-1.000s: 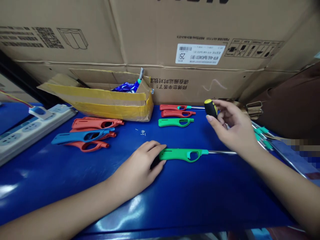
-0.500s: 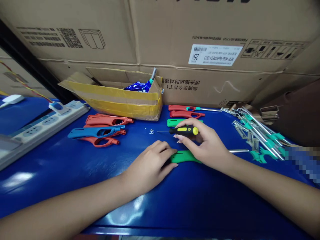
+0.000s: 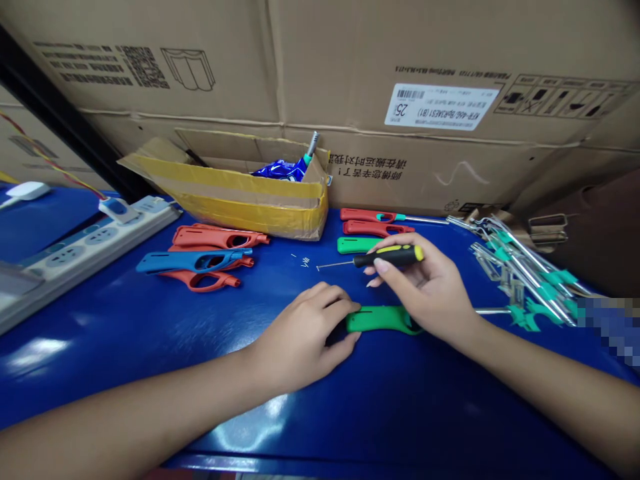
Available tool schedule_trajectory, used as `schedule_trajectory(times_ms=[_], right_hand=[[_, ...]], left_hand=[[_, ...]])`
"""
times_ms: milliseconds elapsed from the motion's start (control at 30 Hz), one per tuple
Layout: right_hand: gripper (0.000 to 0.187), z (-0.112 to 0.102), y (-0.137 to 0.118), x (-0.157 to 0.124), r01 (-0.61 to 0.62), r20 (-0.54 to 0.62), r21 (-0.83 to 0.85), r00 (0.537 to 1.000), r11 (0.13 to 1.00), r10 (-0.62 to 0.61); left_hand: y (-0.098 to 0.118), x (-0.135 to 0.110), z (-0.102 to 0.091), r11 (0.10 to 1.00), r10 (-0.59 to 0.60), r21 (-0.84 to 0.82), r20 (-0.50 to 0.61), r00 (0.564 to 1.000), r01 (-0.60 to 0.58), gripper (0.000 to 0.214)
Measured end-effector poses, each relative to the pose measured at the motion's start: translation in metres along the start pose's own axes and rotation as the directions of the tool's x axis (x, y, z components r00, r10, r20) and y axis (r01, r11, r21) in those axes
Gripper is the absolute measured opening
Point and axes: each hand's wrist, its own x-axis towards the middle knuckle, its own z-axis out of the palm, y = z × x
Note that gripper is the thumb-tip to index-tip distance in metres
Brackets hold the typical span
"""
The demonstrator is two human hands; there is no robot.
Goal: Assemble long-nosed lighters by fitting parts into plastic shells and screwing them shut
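My left hand (image 3: 307,333) is closed on the butt end of a green lighter (image 3: 377,319), a long-necked kind that lies on the blue table. Its metal tube comes out to the right, from behind my right wrist. Between the fingers of my right hand (image 3: 443,287) is a screwdriver (image 3: 390,256) with a black and yellow handle, held nearly level above the lighter. The thin shaft points left, and a tiny pale piece shows at its tip. Beside the tip lie several tiny pale pins (image 3: 305,263).
Red lighter bodies (image 3: 220,237) and a blue one (image 3: 193,261) are piled at left, near a power strip (image 3: 75,257). Behind stands an open carton (image 3: 250,210) with yellow tape. Metal tubes with teal parts (image 3: 530,273) are heaped at right. More red lighters (image 3: 370,216) lie beyond my right hand.
My right hand has moved slightly right and towards me with the screwdriver, whose tip now meets a tiny pale piece. More of the green lighter shows. My left hand keeps its hold.
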Motion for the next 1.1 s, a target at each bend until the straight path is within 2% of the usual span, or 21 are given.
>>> schedule_trajectory(times_ms=[133,267,400,500,667,800,933,1100], right_hand=[[0.024,-0.01,0.004,0.008,-0.037,-0.15,0.138,0.987,0.99,0.058],[0.032,-0.02,0.017,0.019,-0.124,-0.234,0.35,0.948,0.929,0.214],[0.027,-0.028,0.025,0.026,-0.193,-0.205,0.398,0.934,0.897,0.292],[0.023,-0.033,0.024,0.027,-0.226,-0.172,0.425,0.93,0.876,0.324],[0.015,-0.033,0.018,0.023,-0.251,-0.111,0.467,0.935,0.848,0.337],[0.016,-0.031,0.017,0.021,-0.242,-0.095,0.441,0.945,0.864,0.313],[0.017,-0.031,0.018,0.02,-0.23,-0.102,0.412,0.95,0.882,0.296],[0.019,-0.033,0.018,0.02,-0.226,-0.107,0.403,0.951,0.887,0.291]], left_hand=[[-0.003,0.001,0.004,0.995,0.027,-0.094,-0.036,0.999,-0.03,0.032],[-0.005,0.004,0.007,0.989,0.034,-0.14,-0.065,0.997,-0.043,0.032],[-0.004,0.006,0.008,0.981,0.027,-0.187,-0.083,0.996,-0.043,0.035],[-0.004,0.009,0.005,0.954,-0.069,-0.299,-0.111,0.991,0.033,0.035],[-0.003,0.016,-0.001,0.791,-0.349,-0.572,-0.134,0.928,0.215,0.024],[-0.004,0.017,-0.003,0.697,-0.413,-0.675,-0.101,0.905,0.243,0.017],[-0.005,0.016,-0.001,0.703,-0.432,-0.664,-0.115,0.895,0.254,0.012],[-0.006,0.014,0.002,0.764,-0.403,-0.592,-0.13,0.906,0.255,0.01]])
